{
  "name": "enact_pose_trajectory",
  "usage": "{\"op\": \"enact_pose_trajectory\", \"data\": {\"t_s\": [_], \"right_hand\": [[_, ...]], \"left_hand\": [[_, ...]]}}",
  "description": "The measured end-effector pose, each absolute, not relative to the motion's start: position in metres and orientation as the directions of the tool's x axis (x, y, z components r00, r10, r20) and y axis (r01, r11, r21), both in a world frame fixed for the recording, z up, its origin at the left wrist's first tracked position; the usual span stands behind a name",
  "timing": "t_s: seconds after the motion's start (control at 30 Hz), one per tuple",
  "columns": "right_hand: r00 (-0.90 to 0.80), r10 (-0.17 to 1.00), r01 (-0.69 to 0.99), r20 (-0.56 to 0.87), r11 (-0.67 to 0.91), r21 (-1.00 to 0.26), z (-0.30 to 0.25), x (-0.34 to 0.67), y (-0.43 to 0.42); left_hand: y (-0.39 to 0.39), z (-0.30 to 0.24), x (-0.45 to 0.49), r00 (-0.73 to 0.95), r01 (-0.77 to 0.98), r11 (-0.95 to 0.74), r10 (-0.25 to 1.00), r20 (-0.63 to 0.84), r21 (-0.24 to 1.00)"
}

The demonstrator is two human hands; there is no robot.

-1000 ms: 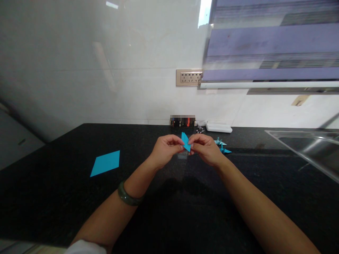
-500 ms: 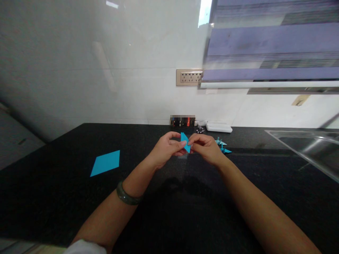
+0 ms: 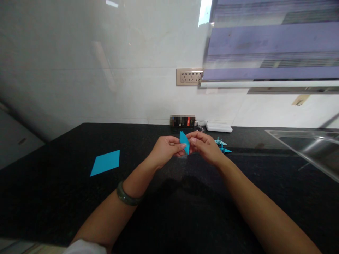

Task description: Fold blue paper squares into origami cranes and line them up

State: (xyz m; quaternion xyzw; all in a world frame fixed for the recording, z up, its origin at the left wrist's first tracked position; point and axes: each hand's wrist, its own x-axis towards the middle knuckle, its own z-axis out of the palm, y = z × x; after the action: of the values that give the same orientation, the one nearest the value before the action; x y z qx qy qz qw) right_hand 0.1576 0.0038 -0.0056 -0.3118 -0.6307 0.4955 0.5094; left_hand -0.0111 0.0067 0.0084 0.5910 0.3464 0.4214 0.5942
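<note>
A small folded piece of blue paper (image 3: pixel 184 141) is held upright above the black countertop (image 3: pixel 66 197), pinched from both sides. My left hand (image 3: pixel 165 150) grips its left edge with thumb and fingers closed. My right hand (image 3: pixel 205 147) pinches its right edge, fingers curled. A dark green bangle (image 3: pixel 127 198) sits on my left wrist. Behind my right hand lie folded blue paper figures (image 3: pixel 222 146), partly hidden by it.
A flat blue paper sheet (image 3: pixel 106 162) lies on the counter to the left. At the back wall stand a small dark device (image 3: pixel 183 121) and a white box (image 3: pixel 219 127). A steel sink (image 3: pixel 309 148) occupies the right. A wall socket (image 3: pixel 189 77) is above.
The folded paper has turned slightly and stands narrower and more upright. Both hands have shifted a little upward and closer together.
</note>
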Motion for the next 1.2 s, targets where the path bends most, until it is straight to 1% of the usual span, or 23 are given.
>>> {"op": "enact_pose_trajectory", "data": {"t_s": [0.13, 0.43, 0.5, 0.57, 0.67, 0.77, 0.87, 0.93, 1.03, 1.2], "right_hand": [[-0.325, 0.891, 0.031, 0.317, 0.345, -0.938, -0.005, 0.159, 0.003], [-0.267, 0.865, 0.186, 0.425, 0.479, -0.858, -0.002, 0.154, -0.002], [-0.266, 0.852, 0.174, 0.451, 0.503, -0.847, -0.001, 0.152, -0.003], [-0.266, 0.841, 0.127, 0.471, 0.515, -0.848, -0.002, 0.151, -0.004], [-0.25, 0.848, 0.068, 0.467, 0.497, -0.865, -0.005, 0.15, -0.002], [-0.211, 0.877, 0.098, 0.431, 0.457, -0.884, -0.01, 0.149, 0.001], [-0.176, 0.907, 0.155, 0.384, 0.41, -0.899, -0.012, 0.149, 0.003], [-0.18, 0.917, 0.162, 0.356, 0.384, -0.909, -0.013, 0.148, 0.003], [-0.198, 0.921, 0.148, 0.336, 0.367, -0.918, -0.012, 0.147, 0.003], [-0.207, 0.923, 0.125, 0.325, 0.354, -0.927, -0.013, 0.145, 0.005]], "left_hand": [[0.006, 0.009, -0.009, 0.358, -0.062, -0.102, 0.926, 0.117, 0.993], [0.003, 0.012, -0.009, 0.334, 0.015, -0.181, 0.928, 0.165, 0.983], [0.003, 0.013, -0.009, 0.346, 0.008, -0.194, 0.921, 0.18, 0.981], [0.002, 0.012, -0.009, 0.363, -0.018, -0.2, 0.912, 0.193, 0.98], [0.002, 0.01, -0.008, 0.373, -0.064, -0.173, 0.909, 0.184, 0.983], [0.005, 0.006, -0.007, 0.379, -0.064, -0.123, 0.915, 0.138, 0.99], [0.009, 0.002, -0.007, 0.38, 0.015, -0.139, 0.917, 0.123, 0.99], [0.012, -0.001, -0.008, 0.354, 0.109, -0.217, 0.921, 0.166, 0.97], [0.014, -0.003, -0.008, 0.31, 0.254, -0.332, 0.917, 0.249, 0.908], [0.013, -0.006, -0.008, 0.289, 0.374, -0.421, 0.9, 0.327, 0.827]]}}
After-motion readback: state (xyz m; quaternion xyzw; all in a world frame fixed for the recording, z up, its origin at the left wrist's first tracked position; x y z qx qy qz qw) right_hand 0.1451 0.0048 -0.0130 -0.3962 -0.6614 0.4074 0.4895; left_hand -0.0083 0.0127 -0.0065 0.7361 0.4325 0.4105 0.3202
